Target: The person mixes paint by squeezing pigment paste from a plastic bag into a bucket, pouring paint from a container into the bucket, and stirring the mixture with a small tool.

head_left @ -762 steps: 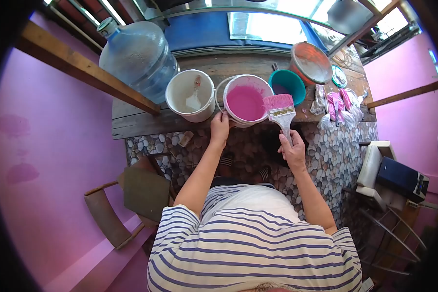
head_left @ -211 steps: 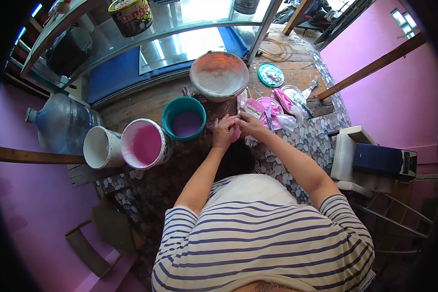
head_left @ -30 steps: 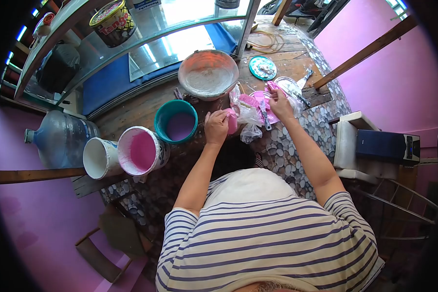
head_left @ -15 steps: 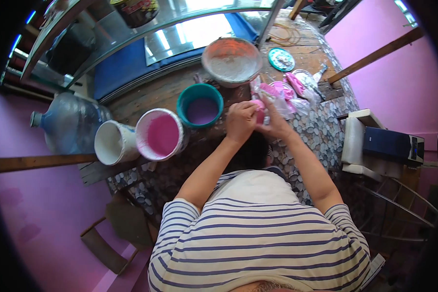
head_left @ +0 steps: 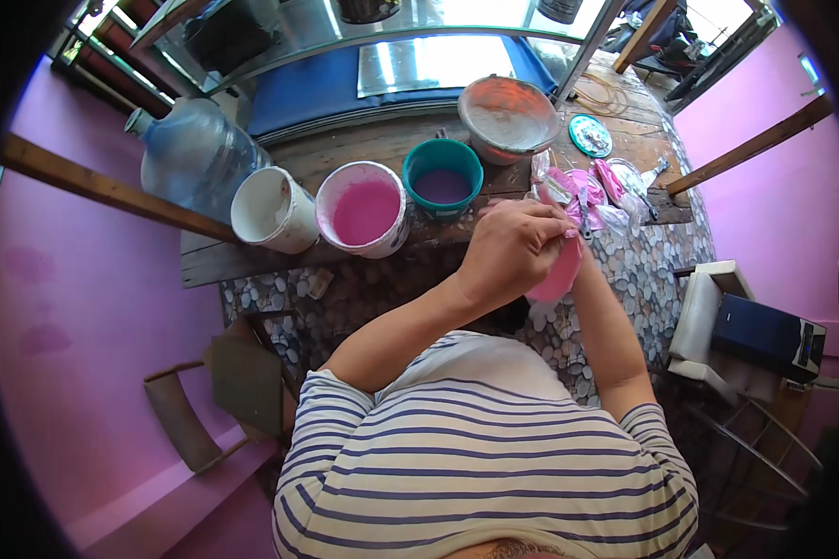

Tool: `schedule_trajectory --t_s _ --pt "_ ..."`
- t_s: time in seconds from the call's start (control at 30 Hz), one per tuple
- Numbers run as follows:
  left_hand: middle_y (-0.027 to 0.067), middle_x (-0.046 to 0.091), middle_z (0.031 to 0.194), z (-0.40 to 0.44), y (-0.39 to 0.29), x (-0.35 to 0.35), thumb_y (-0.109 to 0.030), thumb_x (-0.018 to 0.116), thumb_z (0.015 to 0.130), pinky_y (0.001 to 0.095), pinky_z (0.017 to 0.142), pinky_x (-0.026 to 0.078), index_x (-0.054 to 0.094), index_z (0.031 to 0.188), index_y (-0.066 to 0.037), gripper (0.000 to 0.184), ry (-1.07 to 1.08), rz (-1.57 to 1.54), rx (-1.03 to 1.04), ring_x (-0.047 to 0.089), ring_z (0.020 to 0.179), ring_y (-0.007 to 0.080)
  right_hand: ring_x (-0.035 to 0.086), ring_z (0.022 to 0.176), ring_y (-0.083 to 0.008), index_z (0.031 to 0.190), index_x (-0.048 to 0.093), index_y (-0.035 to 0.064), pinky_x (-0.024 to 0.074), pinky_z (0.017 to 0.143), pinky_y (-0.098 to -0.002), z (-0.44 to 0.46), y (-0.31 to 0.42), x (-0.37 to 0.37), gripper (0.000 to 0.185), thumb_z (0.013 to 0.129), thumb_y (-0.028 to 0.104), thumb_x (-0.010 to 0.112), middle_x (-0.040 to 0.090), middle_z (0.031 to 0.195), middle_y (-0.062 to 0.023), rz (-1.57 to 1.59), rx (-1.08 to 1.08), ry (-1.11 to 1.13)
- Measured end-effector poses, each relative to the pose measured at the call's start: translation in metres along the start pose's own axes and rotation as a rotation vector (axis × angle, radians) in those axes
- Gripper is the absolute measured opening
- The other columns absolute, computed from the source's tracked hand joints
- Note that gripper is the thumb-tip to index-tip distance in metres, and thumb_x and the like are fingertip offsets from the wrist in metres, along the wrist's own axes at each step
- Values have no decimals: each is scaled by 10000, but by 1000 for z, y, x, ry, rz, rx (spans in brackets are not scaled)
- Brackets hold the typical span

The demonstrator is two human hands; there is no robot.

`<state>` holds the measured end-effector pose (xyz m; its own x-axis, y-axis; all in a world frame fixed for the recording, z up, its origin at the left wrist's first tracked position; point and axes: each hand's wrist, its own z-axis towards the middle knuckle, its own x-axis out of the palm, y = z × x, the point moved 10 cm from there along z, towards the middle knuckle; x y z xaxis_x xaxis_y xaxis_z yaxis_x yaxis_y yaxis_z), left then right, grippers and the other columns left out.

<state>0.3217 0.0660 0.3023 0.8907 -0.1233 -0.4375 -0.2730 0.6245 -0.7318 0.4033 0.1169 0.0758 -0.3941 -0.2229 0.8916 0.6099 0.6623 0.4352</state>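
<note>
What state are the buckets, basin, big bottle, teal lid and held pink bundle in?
Pink bundle: gripped at its upper end by the left hand
White bucket: open, whitish inside
Pink-paint bucket: open, partly filled
Teal bucket: open, purplish liquid inside
Basin: uncovered, greyish residue inside
Big bottle: see-through, fill level unclear
Teal lid: smeared with whitish material

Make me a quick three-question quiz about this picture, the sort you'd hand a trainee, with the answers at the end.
1. Which container has bright pink contents: (a) the teal bucket, (b) the right-hand white bucket, (c) the round basin?
2. True or false: the left hand grips the pink bag.
3. Which bucket stands nearest the big water bottle?

Key: 1. b. 2. True. 3. The left-hand white bucket.
</note>
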Motion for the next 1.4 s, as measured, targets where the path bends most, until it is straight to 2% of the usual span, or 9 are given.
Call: schedule_trajectory --t_s 0.1,0.23,0.5,0.73,0.8,0.83,0.93,1.03,1.4 --pt "106 737 1004 -17 3 -7 -46 712 845 330 837 535 769 1026 -35 191 64 -91 -190 698 917 235 638 1140 -282 1390 500 10 522 987 -391 -11 -33 33 727 1020 625 387 615 1283 -172 283 -25 137" --pt "99 733 998 -46 12 -19 -100 696 937 283 810 525 761 1047 -4 160 38 -200 -356 673 900 164 629 1168 -342 1481 401 35 524 996 -453 -30 -54 61 818 983 684 402 591 1333 -207 441 -44 192" --pt "69 733 1000 -82 43 -49 -119 700 947 273 816 530 761 1054 5 175 -103 -326 -442 661 920 131 650 1145 -333 1467 449 67 560 941 -510 -62 -101 27 1024 796 836 534 615 1332 -163 12 -51 -340" --pt "73 741 1009 -75 67 -84 -105 693 950 266 819 523 773 1015 -5 143 -149 -449 -416 660 911 124 679 1079 -337 1480 442 120 585 902 -484 -15 -105 97 960 830 824 507 606 1339 -164 -51 -65 -25" --pt "95 726 1092 -76 78 -97 -235 737 933 301 907 508 718 1179 -5 337 -88 -489 -434 655 1032 157 665 1112 -331 1480 442 128 574 929 -486 11 -107 106 936 846 813 502 599 1347 -163 -17 -77 49" --pt "95 726 1092 -80 85 -105 -235 737 933 301 907 508 718 1179 -5 337 -88 -501 -434 655 1032 157 644 1148 -325 1477 446 128 555 965 -486 24 -109 86 910 861 794 508 592 1353 -162 50 -114 -106" --pt "206 526 1410 -114 117 -112 -604 758 820 430 1132 364 332 1532 8 1031 -155 -589 -455 490 1349 294 605 1208 -316 1469 456 125 519 1024 -486 47 -116 66 868 883 763 519 584 1359 -162 86 -132 -294" --pt "252 419 1490 -139 136 -115 -586 777 806 421 1120 385 324 1515 25 1040 -144 -329 -370 447 1379 342 600 1210 -315 1452 478 116 506 1045 -479 68 -120 84 837 892 734 543 586 1352 -163 -20 -111 -342" --pt "210 529 1321 -160 212 -98 -515 789 831 405 1044 441 377 1417 24 896 -308 -627 -656 552 1233 307 687 1049 -224 1401 556 122 574 896 -374 79 -126 89 796 881 724 582 678 1212 -129 -300 106 -875"
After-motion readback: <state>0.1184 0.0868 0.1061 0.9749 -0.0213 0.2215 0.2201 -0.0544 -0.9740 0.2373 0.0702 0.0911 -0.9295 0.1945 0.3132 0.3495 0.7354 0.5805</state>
